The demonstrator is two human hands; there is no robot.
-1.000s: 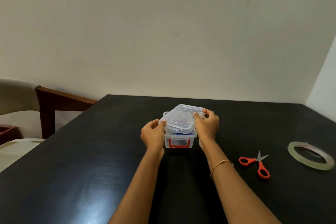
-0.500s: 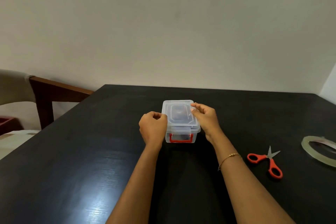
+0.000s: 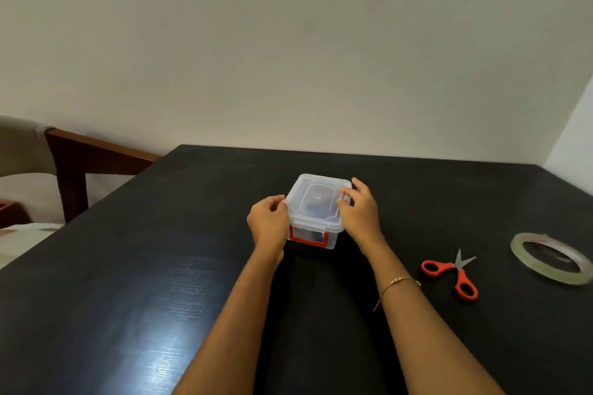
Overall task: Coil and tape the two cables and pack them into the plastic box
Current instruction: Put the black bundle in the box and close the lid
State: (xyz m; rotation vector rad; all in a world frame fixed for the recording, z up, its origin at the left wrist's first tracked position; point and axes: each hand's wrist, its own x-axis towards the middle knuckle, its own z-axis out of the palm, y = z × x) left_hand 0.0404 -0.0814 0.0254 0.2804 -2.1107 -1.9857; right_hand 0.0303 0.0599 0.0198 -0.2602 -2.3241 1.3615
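A small clear plastic box point(image 3: 331, 238) with a red front latch point(image 3: 307, 239) stands in the middle of the black table. Its clear lid point(image 3: 316, 187) lies flat on top. Dark coiled cable point(image 3: 315, 207) shows dimly through the lid; its details are unclear. My left hand point(image 3: 269, 224) grips the lid's left edge with curled fingers. On the other side, my right hand point(image 3: 358, 211) curls over the right edge, thumb on the lid's top.
Orange-handled scissors point(image 3: 455, 274) lie to the right of my right forearm. A roll of clear tape point(image 3: 550, 258) lies flat near the table's right edge. A wooden chair point(image 3: 80, 163) stands off the table's left side. A wall lies just behind the table.
The lid, tilted above the box a second ago, has come down flat onto it. Both hands stay at its left and right edges.
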